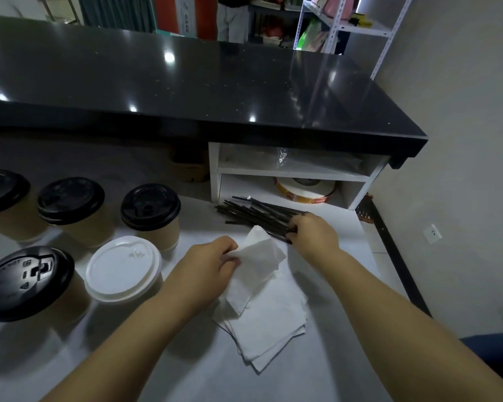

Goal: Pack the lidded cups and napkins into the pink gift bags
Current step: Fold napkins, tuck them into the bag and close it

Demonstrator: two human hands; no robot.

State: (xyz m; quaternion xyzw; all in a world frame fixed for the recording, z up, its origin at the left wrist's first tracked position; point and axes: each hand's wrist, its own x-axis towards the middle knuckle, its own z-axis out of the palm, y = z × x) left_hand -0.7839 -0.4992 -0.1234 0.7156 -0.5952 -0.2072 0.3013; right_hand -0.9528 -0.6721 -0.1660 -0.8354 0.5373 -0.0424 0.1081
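My left hand pinches a white napkin, lifted off a small stack of napkins lying on the white counter. My right hand rests on a pile of black wrapped straws, fingers curled around some of them. Several kraft paper cups stand at the left: one with a white lid, and black-lidded ones. No pink gift bag is in view.
A black raised countertop overhangs the back. Under it a white shelf unit holds a roll of tape and clear plastic. A wall lies to the right. A person stands beyond the counter near white racks.
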